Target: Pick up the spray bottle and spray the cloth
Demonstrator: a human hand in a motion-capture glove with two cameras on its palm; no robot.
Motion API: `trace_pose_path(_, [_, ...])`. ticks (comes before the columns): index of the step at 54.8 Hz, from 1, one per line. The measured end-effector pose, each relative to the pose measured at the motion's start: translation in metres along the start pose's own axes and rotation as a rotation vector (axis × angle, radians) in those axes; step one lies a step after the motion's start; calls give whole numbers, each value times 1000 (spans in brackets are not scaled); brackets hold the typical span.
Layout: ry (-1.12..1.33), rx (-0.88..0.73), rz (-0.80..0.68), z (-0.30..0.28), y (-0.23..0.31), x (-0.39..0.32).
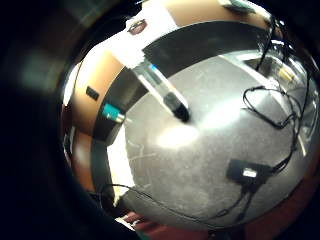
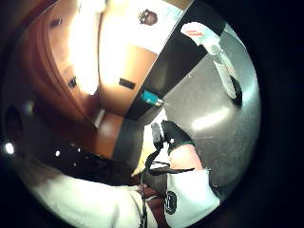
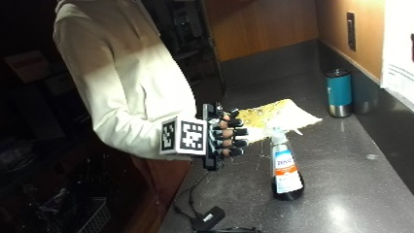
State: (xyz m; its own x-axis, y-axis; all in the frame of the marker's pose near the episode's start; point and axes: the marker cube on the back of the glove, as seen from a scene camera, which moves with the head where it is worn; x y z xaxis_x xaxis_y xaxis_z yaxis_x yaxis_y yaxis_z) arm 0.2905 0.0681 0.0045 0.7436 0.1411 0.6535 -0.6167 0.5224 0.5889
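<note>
A clear spray bottle (image 3: 285,167) with a white trigger head and an orange and blue label stands upright on the dark speckled counter (image 3: 336,194). My gloved right hand (image 3: 223,136) hovers just left of it at the height of its head, palm toward the bottle, fingers loosely bent and holding nothing. A gap remains between fingertips and bottle. A yellow cloth (image 3: 275,116) lies spread on the counter behind the bottle. Both palm views show the bottle (image 1: 160,87) (image 2: 222,61) standing apart from the hand.
A teal tumbler (image 3: 338,92) (image 1: 112,112) (image 2: 151,98) stands by the back wall beyond the cloth. A small black box (image 3: 207,216) (image 1: 247,172) with cables lies near the counter's front edge. A paper sheet (image 3: 398,48) hangs on the wall.
</note>
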Motion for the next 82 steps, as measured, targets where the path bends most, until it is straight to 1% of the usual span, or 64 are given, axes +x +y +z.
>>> trace_pose_path(10, [-80, 5, 129, 21, -26, 28])
trace_pose_path(23, [-185, -11, 257, 54, -56, 49])
trace_pose_path(44, [-352, -56, 351, 92, -111, 40])
trace_pose_path(52, [-333, -102, 363, 104, -124, 33])
trace_pose_path(55, [-305, -155, 346, 110, -125, 28])
trace_pose_path(58, [-265, -243, 305, 120, -121, 16])
trace_pose_path(65, [-209, -559, 158, 136, -94, -42])
trace_pose_path(66, [-166, -586, 123, 137, -94, -48])
trace_pose_path(69, [48, -612, -3, 145, -101, -53])
trace_pose_path(71, [113, -635, -57, 150, -102, -65])
trace_pose_path(74, [134, -685, -109, 152, -101, -92])
trace_pose_path(78, [125, -757, -146, 140, -101, -120])
trace_pose_path(82, [180, -818, -199, 157, -79, -147])
